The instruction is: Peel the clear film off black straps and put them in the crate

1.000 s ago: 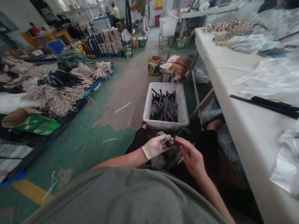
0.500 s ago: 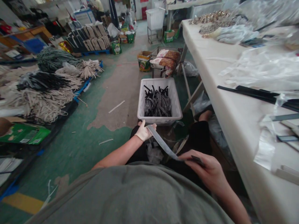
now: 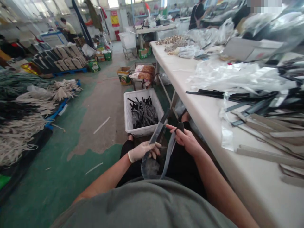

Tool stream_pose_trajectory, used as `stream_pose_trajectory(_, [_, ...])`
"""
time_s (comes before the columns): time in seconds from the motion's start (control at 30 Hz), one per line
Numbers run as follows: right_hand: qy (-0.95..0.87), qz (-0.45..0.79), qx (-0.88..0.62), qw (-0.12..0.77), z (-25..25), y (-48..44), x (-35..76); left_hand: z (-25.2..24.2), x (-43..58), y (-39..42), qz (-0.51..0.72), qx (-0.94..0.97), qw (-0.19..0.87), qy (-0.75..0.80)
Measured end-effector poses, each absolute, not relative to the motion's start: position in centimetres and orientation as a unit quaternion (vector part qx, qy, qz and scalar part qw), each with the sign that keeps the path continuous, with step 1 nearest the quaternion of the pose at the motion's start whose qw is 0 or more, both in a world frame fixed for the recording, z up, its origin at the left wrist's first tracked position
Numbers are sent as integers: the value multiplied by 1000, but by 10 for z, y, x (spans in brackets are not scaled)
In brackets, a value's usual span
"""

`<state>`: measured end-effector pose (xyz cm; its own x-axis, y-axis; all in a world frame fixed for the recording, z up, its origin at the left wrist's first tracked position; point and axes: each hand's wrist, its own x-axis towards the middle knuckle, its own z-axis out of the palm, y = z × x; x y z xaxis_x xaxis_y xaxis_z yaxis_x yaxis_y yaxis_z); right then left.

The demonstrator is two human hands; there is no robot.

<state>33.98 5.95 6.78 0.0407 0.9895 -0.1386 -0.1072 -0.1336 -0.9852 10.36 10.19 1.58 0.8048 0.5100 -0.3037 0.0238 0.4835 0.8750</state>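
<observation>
A long dark strap (image 3: pixel 155 136), partly covered in clear plastic film, runs between my hands in a loop that hangs down toward my lap. My left hand (image 3: pixel 144 150), in a pale glove, is closed around one length of it, and that end sticks up toward the bin. My bare right hand (image 3: pixel 186 137) grips the strap's other end, which is black, with the index finger pointing toward the left hand. Just beyond my hands stands a white plastic bin (image 3: pixel 127 118) holding a heap of similar black and grey straps (image 3: pixel 144 112).
On my right a long white table (image 3: pixel 209 126) carries clear plastic film (image 3: pixel 237 76), black strips and grey-brown strips (image 3: pixel 268 126). Bundles of pale cords (image 3: pixel 21 123) lie at the left. A stool with a patterned cushion (image 3: pixel 143 72) stands behind the bin. Other people are in the background.
The view has swung right and up. My right hand has risen and come forward near my left; the strap, stretched between them before, now hangs in a loop with one end raised.
</observation>
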Motion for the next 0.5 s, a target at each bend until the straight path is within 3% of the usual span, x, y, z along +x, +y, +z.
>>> stream_pose_trajectory(0.17, [-428,562,-464,535,76,84,348,12,99,78,48,518,812,263])
stream_pose_trajectory(0.5, [-352,584,-458,570,61,66,340,10,95,82,82,449,833,311])
